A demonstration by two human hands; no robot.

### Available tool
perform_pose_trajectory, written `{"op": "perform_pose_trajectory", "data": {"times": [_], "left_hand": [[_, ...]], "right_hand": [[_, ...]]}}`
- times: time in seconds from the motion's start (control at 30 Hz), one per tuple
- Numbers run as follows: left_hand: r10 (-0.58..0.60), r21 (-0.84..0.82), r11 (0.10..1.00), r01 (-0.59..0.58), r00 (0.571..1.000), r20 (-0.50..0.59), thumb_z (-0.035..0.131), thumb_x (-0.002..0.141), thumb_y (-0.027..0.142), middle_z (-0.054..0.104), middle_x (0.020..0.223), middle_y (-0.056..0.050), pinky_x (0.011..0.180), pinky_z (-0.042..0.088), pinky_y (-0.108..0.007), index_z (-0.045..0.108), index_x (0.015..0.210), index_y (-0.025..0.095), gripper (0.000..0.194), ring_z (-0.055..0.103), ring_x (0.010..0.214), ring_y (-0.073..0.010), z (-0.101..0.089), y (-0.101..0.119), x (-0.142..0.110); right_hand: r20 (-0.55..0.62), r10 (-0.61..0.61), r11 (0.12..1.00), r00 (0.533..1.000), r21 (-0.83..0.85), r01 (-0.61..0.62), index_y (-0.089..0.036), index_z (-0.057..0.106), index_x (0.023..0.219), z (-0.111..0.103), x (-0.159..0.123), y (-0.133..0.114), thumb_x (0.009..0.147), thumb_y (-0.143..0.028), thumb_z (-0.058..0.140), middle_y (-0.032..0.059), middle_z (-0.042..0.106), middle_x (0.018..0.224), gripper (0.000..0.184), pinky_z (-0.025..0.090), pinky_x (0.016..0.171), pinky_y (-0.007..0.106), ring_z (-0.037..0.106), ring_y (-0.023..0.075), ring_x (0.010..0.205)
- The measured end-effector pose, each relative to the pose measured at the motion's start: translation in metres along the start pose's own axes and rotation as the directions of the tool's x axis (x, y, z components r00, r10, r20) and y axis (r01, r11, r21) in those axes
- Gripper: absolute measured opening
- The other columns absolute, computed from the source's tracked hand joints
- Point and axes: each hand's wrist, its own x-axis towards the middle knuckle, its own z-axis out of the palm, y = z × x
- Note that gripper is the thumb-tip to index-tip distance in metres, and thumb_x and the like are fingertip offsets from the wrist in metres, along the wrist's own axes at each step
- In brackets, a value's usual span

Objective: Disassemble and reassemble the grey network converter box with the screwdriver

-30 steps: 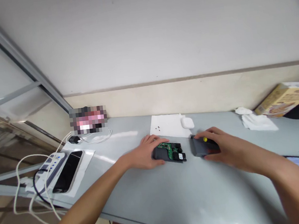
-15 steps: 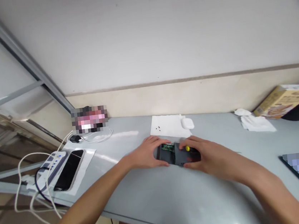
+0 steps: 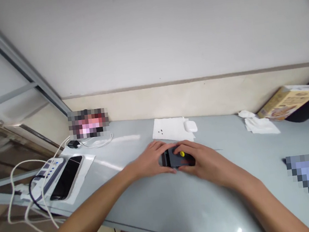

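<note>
A small dark grey electronic device lies on the table between my hands, in two casing parts. My left hand (image 3: pixel 152 159) grips the left end of its lower casing (image 3: pixel 164 159), thumb on the near side and fingers on the far side. Wrapped round the other part, a dark casing with a yellow round spot (image 3: pixel 182 153), is my right hand (image 3: pixel 199 157). This right part overlaps most of the left one, and only a narrow strip shows between them. Whether the parts are fully joined I cannot tell. Behind them, several tiny black pieces (image 3: pixel 160 131) rest on white paper (image 3: pixel 169 123).
A white rounded case (image 3: pixel 190 126) sits on the paper's right edge. To the left are a phone (image 3: pixel 66 178), a power strip (image 3: pixel 45 176) and loose white cables. Crumpled tissue (image 3: pixel 261 125) and a yellow box (image 3: pixel 289 102) stand at the back right.
My right hand has moved left, bringing the right casing part over the left one. The green circuit board visible before is now covered. My left hand stays on its end.
</note>
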Motion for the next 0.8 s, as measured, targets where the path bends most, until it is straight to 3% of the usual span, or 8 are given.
{"op": "perform_pose_trajectory", "data": {"times": [0.2, 0.47, 0.67, 0.73, 0.8], "left_hand": [[-0.018, -0.032, 0.999, 0.020, 0.999, 0.045, 0.087, 0.077, 0.060, 0.055, 0.145, -0.009, 0.120, 0.040, -0.054, 0.045, 0.155, 0.038, 0.091, 0.048, 0.138, -0.0333, -0.014, 0.001, -0.001], [0.004, -0.064, 0.998, -0.007, 0.999, -0.042, 0.090, 0.078, 0.049, 0.059, 0.147, -0.008, 0.120, 0.037, -0.054, 0.050, 0.151, 0.034, 0.085, 0.048, 0.140, -0.0335, 0.002, -0.005, 0.003], [0.037, 0.034, 0.999, -0.036, 0.998, -0.045, 0.089, 0.078, 0.050, 0.065, 0.141, -0.006, 0.115, 0.042, -0.050, 0.054, 0.148, 0.033, 0.080, 0.056, 0.131, -0.0307, 0.003, -0.006, 0.004], [0.079, 0.089, 0.993, -0.075, 0.996, -0.049, 0.085, 0.082, 0.054, 0.067, 0.138, -0.007, 0.115, 0.043, -0.049, 0.057, 0.143, 0.030, 0.071, 0.057, 0.129, -0.0293, 0.002, -0.006, 0.003], [0.100, 0.151, 0.984, -0.093, 0.994, -0.042, 0.081, 0.085, 0.055, 0.066, 0.136, -0.008, 0.114, 0.044, -0.048, 0.059, 0.140, 0.028, 0.065, 0.058, 0.128, -0.0290, 0.001, -0.005, 0.002]], "right_hand": [[-0.052, -0.028, 1.000, 0.998, -0.017, 0.027, -0.029, 0.064, 0.113, 0.003, -0.001, 0.003, 0.089, -0.031, 0.071, 0.0035, 0.066, 0.136, 0.024, 0.055, 0.090, 0.040, 0.067, 0.0245, 0.109], [-0.111, -0.075, 0.995, 0.991, -0.073, 0.067, -0.027, 0.065, 0.115, 0.008, -0.001, 0.000, 0.092, -0.031, 0.065, 0.0081, 0.066, 0.134, 0.023, 0.055, 0.089, 0.043, 0.067, 0.0257, 0.105], [-0.143, -0.111, 0.991, 0.984, -0.090, 0.099, -0.026, 0.066, 0.114, 0.012, -0.001, 0.001, 0.095, -0.034, 0.062, 0.0095, 0.065, 0.133, 0.021, 0.055, 0.086, 0.043, 0.067, 0.0257, 0.102], [-0.182, -0.114, 0.993, 0.977, -0.048, 0.107, -0.027, 0.068, 0.112, 0.010, -0.001, 0.002, 0.099, -0.037, 0.057, 0.0080, 0.067, 0.128, 0.019, 0.054, 0.087, 0.041, 0.068, 0.0245, 0.101], [-0.302, -0.090, 0.996, 0.949, -0.004, 0.093, -0.027, 0.069, 0.108, 0.008, -0.002, 0.003, 0.102, -0.038, 0.053, 0.0069, 0.070, 0.115, 0.020, 0.053, 0.085, 0.039, 0.068, 0.0228, 0.095]]}}
